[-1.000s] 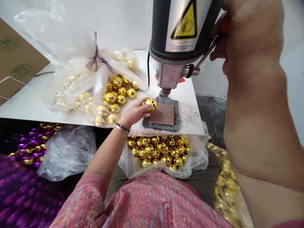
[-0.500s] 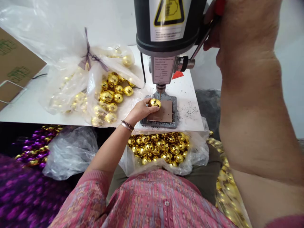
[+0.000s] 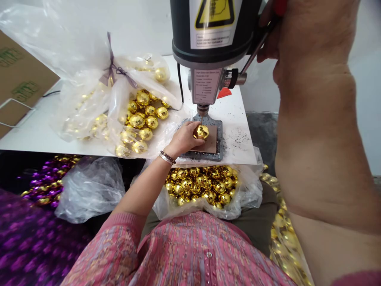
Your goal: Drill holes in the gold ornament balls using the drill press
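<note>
at centre, left hand (image 3: 186, 138) grips gold ball (image 3: 202, 132) (right hand (image 3: 309, 33), upper right, holds lever (image 3: 256, 50)); better hold ball steady under drill bit (image 3: 202, 118).

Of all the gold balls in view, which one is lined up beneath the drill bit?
The ball in the left hand, over the brown board. It alone is held under the bit; the others lie massed together away from it.
</note>
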Motion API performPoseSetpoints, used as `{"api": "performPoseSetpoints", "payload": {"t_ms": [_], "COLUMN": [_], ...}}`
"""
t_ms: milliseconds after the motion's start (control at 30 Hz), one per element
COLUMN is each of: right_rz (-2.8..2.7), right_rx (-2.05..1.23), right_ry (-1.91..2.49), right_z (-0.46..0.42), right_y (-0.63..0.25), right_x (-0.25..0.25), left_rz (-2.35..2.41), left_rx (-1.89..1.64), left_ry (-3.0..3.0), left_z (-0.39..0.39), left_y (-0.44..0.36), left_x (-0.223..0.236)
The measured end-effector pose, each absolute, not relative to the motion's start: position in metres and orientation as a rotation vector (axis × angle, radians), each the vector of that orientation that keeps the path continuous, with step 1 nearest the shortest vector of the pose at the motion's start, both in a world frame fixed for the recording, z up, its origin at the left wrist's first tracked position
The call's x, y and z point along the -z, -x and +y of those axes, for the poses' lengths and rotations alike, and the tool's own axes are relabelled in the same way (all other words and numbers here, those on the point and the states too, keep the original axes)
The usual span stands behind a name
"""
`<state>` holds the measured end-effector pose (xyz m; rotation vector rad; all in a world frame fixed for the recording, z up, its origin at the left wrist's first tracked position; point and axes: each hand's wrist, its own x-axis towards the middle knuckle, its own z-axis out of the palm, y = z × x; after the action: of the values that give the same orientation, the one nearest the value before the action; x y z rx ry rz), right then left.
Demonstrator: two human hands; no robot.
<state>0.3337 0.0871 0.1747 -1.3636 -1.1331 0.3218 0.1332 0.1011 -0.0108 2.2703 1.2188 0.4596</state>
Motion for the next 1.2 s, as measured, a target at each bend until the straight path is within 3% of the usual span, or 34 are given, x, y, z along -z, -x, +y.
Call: {"api": "performPoseSetpoints", "payload": {"t_ms": [233,533,867,1200], "right_rz": [-1.158,-1.419,-1.425,-1.222], "right_rx": [-0.267,0.015,0.333,0.307], "right_ry": [1.323,1.376,1.186,1.288], "right_z": [0.073,0.004,0.011,0.012], "right_y": [-0.327,-0.316,-0.315,-0.308], "right_x": [-0.173,-0.126,-0.077,-0.047], "left_rz": [1.124,1.093,1.12,1.128], "left_rx": [-0.513,-0.598,-0.542,-0.584], "left_ry": [-2.058,-2.048,-2.056,-2.04], "left_z": [0.106,0.105,0.102,0.1], "left_y": [-0.132,-0.132,-0.133,-0.132], "left_x": [0.023,0.031,0.029,0.032]}}
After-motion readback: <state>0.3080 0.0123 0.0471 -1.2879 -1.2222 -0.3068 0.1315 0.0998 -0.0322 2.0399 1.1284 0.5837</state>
